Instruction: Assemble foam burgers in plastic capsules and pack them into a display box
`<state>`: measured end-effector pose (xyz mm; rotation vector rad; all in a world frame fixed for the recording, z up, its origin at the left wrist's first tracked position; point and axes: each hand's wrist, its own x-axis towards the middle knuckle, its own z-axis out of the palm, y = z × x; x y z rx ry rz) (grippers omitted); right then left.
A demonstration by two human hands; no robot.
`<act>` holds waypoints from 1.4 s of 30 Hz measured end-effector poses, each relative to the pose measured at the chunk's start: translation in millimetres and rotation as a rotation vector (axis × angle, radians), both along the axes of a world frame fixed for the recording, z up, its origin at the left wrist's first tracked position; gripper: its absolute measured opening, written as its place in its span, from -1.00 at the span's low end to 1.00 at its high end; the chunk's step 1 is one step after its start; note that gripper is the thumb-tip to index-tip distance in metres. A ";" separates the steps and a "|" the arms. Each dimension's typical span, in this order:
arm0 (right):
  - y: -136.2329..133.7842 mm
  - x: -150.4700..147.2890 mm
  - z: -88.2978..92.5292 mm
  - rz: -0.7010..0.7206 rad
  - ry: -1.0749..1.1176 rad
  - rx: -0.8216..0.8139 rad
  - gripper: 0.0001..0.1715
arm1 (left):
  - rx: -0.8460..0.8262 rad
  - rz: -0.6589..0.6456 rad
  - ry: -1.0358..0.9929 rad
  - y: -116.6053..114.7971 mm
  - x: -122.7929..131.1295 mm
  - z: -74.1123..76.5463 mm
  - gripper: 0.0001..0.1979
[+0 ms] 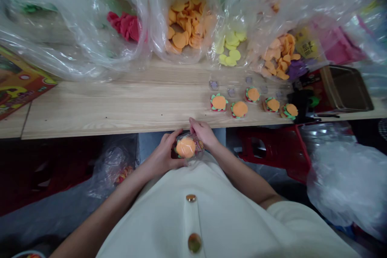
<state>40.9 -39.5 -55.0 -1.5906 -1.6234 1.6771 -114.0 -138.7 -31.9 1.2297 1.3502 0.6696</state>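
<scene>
A toy burger (185, 147) with an orange bun top sits in a clear plastic wrapper (199, 147), held close to my body just below the table's front edge. My left hand (165, 154) wraps round its left side, thumb below and fingers above. At the packet's upper right edge, my right hand (204, 134) has its fingers closed on the clear wrapper; its fingertips are partly hidden. Ahead to the right on the table, several more toy burgers (240, 109) stand in loose rows, with green frills under orange tops.
Along the back of the wooden table (121, 105) lie plastic bags of orange pieces (187, 24), yellow discs (231, 48) and pink pieces (125, 26). A printed box (21, 84) stands at left, a dark tray (347, 88) at right. Red stools (272, 149) flank me below.
</scene>
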 end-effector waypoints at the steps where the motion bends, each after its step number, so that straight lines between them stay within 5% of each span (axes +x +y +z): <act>1: 0.2 0.3 0.1 0.005 -0.001 -0.001 -0.40 | -0.064 0.015 -0.094 -0.4 -3.4 1.2 -0.05; 6: 2.6 0.3 5.6 0.113 -0.142 0.086 -0.38 | -0.468 0.242 -0.565 -1.0 -13.6 11.6 -0.52; 11: 2.9 -5.8 16.2 0.267 -0.458 0.398 -0.39 | -0.484 0.378 -0.455 -2.8 -3.8 21.2 -0.63; 15: 1.3 -9.2 19.6 0.316 -0.544 0.473 -0.39 | -0.502 0.505 -0.439 -5.2 1.9 16.0 -0.63; 23: 4.5 -3.5 8.9 0.322 -0.482 0.409 -0.38 | -0.518 0.371 -0.655 -12.8 -8.9 14.8 -0.56; 29: 3.1 -7.0 8.1 0.305 -0.426 0.398 -0.37 | -0.325 0.390 -0.493 -15.4 1.1 -5.6 -0.62; 33: 3.1 -7.9 8.4 0.329 -0.408 0.403 -0.38 | -0.339 0.436 -0.500 -16.8 4.3 -14.4 -0.62; 39: 4.5 -6.3 11.6 0.355 -0.452 0.406 -0.40 | -0.518 0.383 -0.726 -14.5 -7.4 -1.4 -0.59; 42: 5.3 -8.2 16.2 0.374 -0.507 0.412 -0.40 | -0.470 0.384 -0.638 -10.6 -7.7 6.0 -0.54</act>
